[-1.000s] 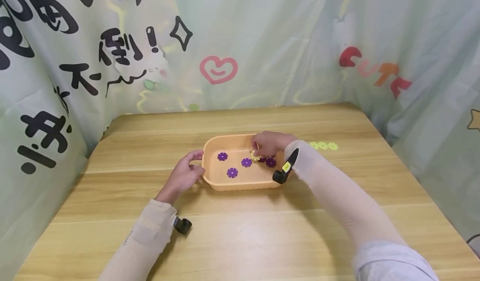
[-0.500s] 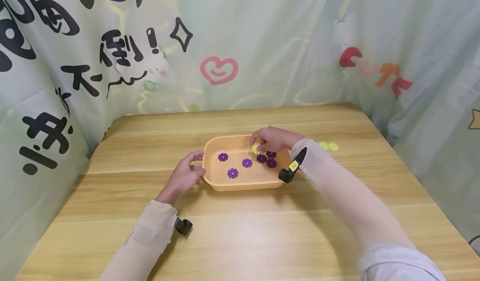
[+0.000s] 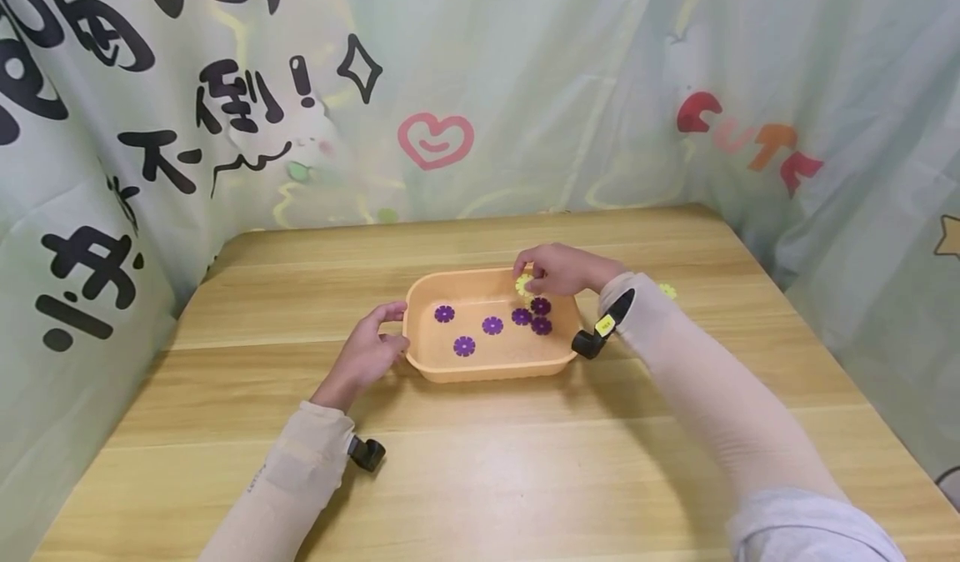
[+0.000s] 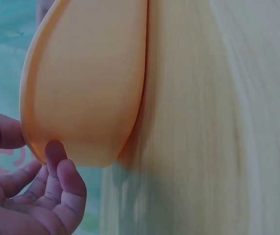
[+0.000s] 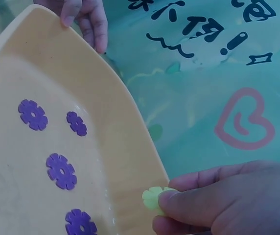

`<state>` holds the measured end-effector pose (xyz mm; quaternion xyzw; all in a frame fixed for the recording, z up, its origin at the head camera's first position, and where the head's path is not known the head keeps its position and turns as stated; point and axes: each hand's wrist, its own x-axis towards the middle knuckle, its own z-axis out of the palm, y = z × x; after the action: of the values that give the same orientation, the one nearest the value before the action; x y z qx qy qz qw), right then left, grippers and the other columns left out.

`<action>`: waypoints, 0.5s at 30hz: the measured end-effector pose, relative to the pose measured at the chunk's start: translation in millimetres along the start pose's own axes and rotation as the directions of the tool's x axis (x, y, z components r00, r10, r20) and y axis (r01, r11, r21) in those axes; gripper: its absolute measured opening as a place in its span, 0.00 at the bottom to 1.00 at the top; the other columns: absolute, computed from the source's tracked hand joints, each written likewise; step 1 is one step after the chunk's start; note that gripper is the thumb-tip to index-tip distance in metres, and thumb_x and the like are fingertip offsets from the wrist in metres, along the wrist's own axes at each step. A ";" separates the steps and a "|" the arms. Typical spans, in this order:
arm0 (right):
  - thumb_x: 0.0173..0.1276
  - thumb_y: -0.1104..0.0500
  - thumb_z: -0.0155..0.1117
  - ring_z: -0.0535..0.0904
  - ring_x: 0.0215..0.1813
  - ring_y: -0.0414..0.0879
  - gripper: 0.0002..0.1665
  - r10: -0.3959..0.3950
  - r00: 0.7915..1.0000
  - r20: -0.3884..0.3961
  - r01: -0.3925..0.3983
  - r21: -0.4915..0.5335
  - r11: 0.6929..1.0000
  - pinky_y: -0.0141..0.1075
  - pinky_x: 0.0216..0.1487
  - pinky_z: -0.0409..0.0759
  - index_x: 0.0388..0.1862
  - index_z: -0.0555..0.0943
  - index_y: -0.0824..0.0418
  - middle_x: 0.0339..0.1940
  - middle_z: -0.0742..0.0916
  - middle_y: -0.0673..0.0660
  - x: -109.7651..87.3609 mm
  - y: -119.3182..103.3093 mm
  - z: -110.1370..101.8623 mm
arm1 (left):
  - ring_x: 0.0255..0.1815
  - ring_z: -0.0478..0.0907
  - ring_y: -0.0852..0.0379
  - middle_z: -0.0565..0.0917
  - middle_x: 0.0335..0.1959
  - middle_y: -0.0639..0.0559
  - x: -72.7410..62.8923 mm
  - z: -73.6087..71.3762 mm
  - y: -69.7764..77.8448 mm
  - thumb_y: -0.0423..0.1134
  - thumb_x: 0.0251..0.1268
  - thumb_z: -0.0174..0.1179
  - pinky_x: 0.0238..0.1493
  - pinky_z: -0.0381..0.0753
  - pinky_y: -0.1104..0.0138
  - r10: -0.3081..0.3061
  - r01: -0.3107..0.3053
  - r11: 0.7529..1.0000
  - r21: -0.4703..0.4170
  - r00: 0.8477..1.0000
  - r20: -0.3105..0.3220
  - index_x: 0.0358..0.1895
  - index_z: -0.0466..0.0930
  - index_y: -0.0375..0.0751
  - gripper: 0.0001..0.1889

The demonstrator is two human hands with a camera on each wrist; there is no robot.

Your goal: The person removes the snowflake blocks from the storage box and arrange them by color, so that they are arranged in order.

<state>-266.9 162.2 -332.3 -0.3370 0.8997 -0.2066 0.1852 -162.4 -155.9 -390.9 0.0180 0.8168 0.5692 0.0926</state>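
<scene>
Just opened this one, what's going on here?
A person's right grip pinches a yellow-green, notched, flower-shaped piece at the far right of an orange, rounded rectangular tray, while the left grip touches its left end. Six purple flower-shaped pieces lie inside. Another yellow-green piece lies on the light wood-grain table, partly hidden by the beige right sleeve.

Right hand [image 3: 566,268] pinches — left hand [image 3: 367,349], fingers [image 4: 72,182] bent, apparently grips too.
</scene>
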 end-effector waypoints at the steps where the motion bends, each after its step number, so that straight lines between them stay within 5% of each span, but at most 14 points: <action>1: 0.69 0.64 0.59 0.73 0.26 0.45 0.16 0.005 1.000 -0.004 -0.005 0.004 1.000 0.38 0.32 0.73 0.55 0.76 0.66 0.26 0.80 0.54 -0.7 0.6 -0.6 | 0.45 0.78 0.45 0.67 0.64 0.40 0.0 0.0 0.3 0.26 0.61 0.54 0.44 0.81 0.56 -0.002 0.002 1.000 0.001 1.000 -0.003 0.69 0.63 0.36 0.31; 8: 0.70 0.65 0.57 0.79 0.40 0.50 0.17 -0.009 0.998 -0.054 0.009 -0.015 1.000 0.42 0.41 0.78 0.56 0.78 0.67 0.42 0.84 0.59 -8.7 4.2 -5.7 | 0.44 0.78 0.47 0.67 0.64 0.41 -1.5 -1.0 1.0 0.25 0.60 0.55 0.43 0.81 0.56 -0.011 0.011 1.000 0.008 1.000 -0.002 0.70 0.63 0.37 0.31; 15: 0.69 0.64 0.61 0.80 0.43 0.52 0.17 -0.008 0.992 -0.125 0.006 -0.014 1.000 0.46 0.44 0.79 0.55 0.78 0.66 0.39 0.84 0.58 -18.8 16.8 -9.2 | 0.44 0.78 0.47 0.67 0.64 0.40 -3.5 -1.2 1.7 0.25 0.60 0.54 0.42 0.81 0.56 -0.005 0.005 1.000 0.005 1.000 0.003 0.70 0.62 0.37 0.31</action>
<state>-267.0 188.8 -329.2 -0.3276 0.9098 -0.2217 0.1255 -159.3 -156.9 -388.5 0.0170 0.8181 0.5669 0.0953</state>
